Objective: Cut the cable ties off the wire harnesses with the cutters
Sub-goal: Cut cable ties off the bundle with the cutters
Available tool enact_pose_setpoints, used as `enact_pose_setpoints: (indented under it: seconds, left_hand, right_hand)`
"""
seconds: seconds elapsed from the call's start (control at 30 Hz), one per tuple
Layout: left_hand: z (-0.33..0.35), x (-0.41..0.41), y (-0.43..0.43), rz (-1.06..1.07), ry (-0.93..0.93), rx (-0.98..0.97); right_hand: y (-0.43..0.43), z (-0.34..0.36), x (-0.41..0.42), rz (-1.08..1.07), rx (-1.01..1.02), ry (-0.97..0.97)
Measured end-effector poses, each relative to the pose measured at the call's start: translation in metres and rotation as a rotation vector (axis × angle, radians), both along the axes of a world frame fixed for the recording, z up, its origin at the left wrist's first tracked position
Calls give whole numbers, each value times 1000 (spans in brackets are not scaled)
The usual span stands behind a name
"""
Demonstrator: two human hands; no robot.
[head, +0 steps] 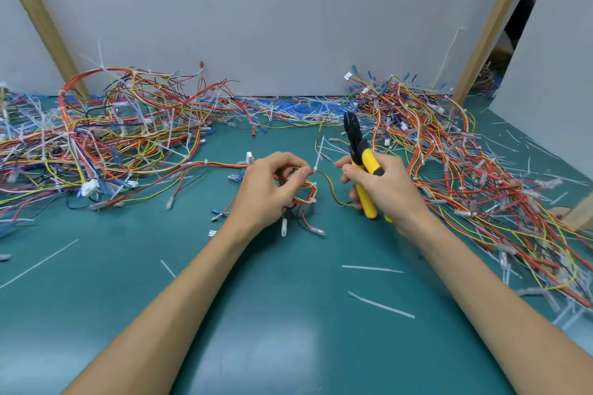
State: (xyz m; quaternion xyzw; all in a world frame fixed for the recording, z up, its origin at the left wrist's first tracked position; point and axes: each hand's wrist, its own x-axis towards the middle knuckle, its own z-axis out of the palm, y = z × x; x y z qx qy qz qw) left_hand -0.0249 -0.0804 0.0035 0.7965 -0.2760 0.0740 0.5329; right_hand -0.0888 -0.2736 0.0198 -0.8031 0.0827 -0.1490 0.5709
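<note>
My left hand pinches a thin red, yellow and black wire harness above the green mat. A white cable tie stands up from the harness just right of my left thumb and finger. My right hand grips the yellow handles of the cutters, whose black jaws point up and away, above the tie. Its index finger and thumb also seem to pinch a thin white tie strip near the harness.
A large tangle of harnesses lies at the left and another pile of harnesses at the right. Cut tie pieces litter the green mat. Grey wall panels and wooden posts close the back.
</note>
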Motion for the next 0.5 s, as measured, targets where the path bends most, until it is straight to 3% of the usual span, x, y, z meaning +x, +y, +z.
enact_pose_setpoints:
  seconds: [0.1, 0.17, 0.27, 0.5]
  left_hand:
    - [1, 1, 1, 43, -62, 11]
    - [1, 1, 3, 63, -103, 15]
    - [1, 0, 4, 78, -162, 21]
    - [0, 2, 2, 78, -288, 81]
  right_hand:
    - [-15, 5, -1, -78, -578, -92]
    - [-20, 7, -4, -83, -818, -78]
    - [-22, 5, -5, -87, -960, -25]
    - [-24, 4, -2, -62, -1018, -5]
